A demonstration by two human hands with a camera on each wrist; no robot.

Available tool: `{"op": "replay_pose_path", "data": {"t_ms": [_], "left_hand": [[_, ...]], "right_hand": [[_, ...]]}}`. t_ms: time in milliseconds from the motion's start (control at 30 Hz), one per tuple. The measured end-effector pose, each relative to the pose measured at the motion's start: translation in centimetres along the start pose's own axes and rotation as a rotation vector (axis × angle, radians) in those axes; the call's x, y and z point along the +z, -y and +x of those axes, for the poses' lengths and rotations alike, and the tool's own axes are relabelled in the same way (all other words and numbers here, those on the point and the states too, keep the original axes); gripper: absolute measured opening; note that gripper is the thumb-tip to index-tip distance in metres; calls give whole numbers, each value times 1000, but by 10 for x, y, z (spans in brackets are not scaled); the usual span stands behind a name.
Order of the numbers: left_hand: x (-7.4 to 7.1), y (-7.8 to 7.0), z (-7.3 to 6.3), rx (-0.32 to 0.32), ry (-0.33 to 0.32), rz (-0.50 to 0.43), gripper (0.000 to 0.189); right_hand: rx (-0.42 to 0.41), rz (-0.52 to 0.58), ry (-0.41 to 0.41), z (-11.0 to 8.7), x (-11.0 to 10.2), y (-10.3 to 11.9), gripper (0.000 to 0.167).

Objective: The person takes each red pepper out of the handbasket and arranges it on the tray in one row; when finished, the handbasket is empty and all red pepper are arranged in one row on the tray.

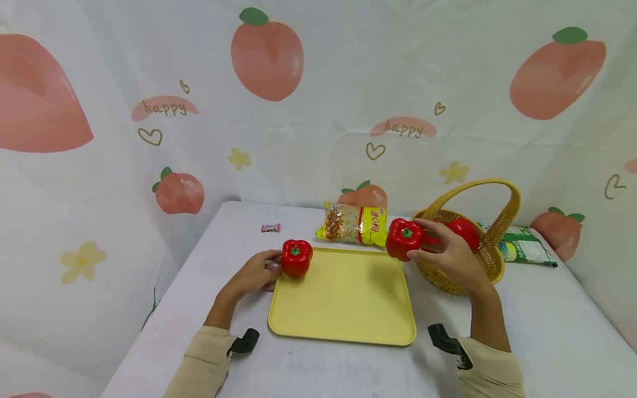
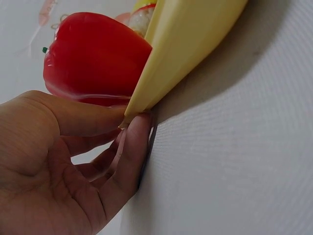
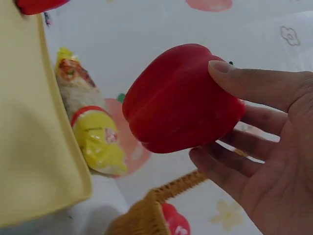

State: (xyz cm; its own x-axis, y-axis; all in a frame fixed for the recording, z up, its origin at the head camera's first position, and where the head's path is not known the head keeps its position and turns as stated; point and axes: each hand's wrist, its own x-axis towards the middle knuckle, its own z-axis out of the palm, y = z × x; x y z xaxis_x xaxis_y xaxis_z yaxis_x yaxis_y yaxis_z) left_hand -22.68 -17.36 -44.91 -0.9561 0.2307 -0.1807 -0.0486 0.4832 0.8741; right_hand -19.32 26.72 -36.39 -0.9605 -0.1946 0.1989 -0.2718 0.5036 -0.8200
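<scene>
A shallow yellow tray [image 1: 343, 298] lies on the white table. At its far left corner sits one red bell pepper [image 1: 296, 258]. My left hand [image 1: 255, 273] pinches the tray's left rim beside this pepper; in the left wrist view the thumb is on top of the rim and a finger is below. A second red bell pepper [image 3: 181, 100] is in my right hand [image 1: 450, 255], gripped between thumb and fingers. That hand holds it up near the tray's far right corner, in front of the wicker basket [image 1: 440, 279].
More red peppers [image 1: 464, 232] show inside the basket, whose tall handle [image 1: 512, 202] rises at the right. Behind the tray lies a yellow-ended food packet [image 1: 353, 224]. A green packet [image 1: 530, 247] is behind the basket, and a small pink wrapped piece [image 1: 271, 228] lies back left.
</scene>
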Motion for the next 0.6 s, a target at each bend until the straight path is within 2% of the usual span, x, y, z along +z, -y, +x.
{"op": "replay_pose_path", "data": {"t_ms": [167,400,600], "left_hand": [[0,0,1,6,3,1,63],[0,0,1,5,1,-1,63],[1,0,2,2,-3,9,64]], "right_hand": [[-6,7,40,8,17,-2,76],[31,56,78,15,43,0,74],[-11,50,88,22,65,2,74]]}}
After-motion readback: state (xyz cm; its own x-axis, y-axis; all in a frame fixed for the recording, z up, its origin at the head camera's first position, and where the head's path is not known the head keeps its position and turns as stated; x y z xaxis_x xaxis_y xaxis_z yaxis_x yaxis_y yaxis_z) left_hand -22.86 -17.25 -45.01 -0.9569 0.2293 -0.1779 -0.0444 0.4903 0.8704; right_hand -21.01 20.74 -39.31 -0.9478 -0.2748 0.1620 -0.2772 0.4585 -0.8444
